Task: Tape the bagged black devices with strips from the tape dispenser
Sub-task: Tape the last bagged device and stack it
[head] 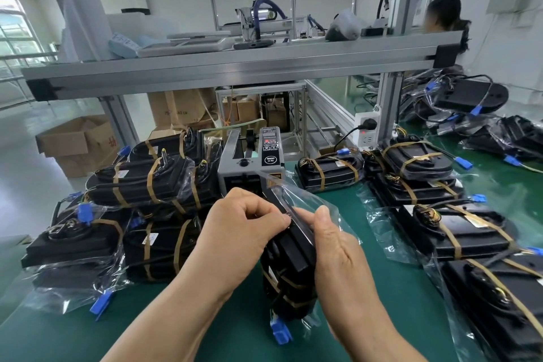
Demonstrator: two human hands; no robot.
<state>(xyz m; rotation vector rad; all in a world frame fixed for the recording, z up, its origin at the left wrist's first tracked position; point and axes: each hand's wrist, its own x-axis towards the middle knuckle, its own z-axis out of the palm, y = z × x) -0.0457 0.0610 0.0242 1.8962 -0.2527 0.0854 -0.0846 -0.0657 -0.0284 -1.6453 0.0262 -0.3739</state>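
Near the table's (223, 329) front edge, a bagged black device (289, 261) stands on end. The left hand (238, 226) pinches its top edge and the right hand (338, 256) has its grip clamped round the side. The tape dispenser (249, 164) stands just behind, with taped stacks (147, 185) crowding both sides.

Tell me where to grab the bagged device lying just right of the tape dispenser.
Grip the bagged device across its short width, between its two tape bands, from above: it lies flat, and the wires bunch at its left end.
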